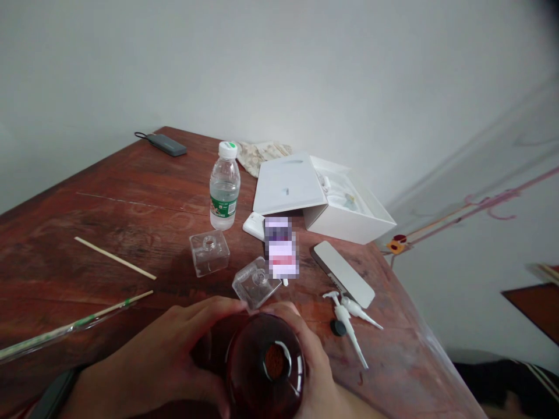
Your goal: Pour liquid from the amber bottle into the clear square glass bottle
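Observation:
A dark red-brown glossy bottle [247, 372] with an uncapped round mouth stands at the bottom centre, close to me. My left hand [161, 355] curves around its left side, fingertips at the far side and thumb near the front. My right hand [317, 364] wraps the right side of the same bottle, and its lower part is out of frame. Just beyond my fingertips lies a clear square container [253, 285] with a round neck. Another clear square container [209, 262] sits behind it to the left. White pump heads [345, 317] and a black cap [338, 327] lie to the right.
A water bottle [225, 198] stands mid-table, near an open white box [345, 218] and a pixelated screen [282, 250]. On the left lie a chopstick [114, 257] and wrapped chopsticks [82, 321]. A grey-white slab [345, 273] lies near the right edge; a dark device [168, 144] is at the back.

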The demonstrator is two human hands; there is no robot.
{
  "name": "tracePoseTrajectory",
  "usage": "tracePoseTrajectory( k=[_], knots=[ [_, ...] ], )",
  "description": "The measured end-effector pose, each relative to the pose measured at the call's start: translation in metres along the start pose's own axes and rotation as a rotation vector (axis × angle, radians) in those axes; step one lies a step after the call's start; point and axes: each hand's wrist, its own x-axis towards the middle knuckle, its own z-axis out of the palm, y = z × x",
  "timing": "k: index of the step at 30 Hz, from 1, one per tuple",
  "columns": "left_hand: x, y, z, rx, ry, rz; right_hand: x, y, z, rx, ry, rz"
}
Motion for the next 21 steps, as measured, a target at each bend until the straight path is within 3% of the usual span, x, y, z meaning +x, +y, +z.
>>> tracePoseTrajectory(
  k=[4, 9, 13, 21],
  knots=[
    [0.003, 0.001, -0.01, -0.02, -0.018, -0.008, 0.0, 0.003, -0.003, 0.076, -0.014, 0.0],
    [0.004, -0.003, -0.014, -0.072, 0.055, -0.044, -0.012, 0.021, -0.014, 0.074, -0.055, 0.025],
    [0.004, -0.009, -0.015, 0.025, 0.104, -0.018, -0.015, 0.03, -0.018, 0.086, -0.105, 0.019],
    [0.01, -0.017, -0.014, 0.219, 0.341, 0.021, -0.003, 0.021, -0.014, 0.123, -0.051, -0.001]
  ],
)
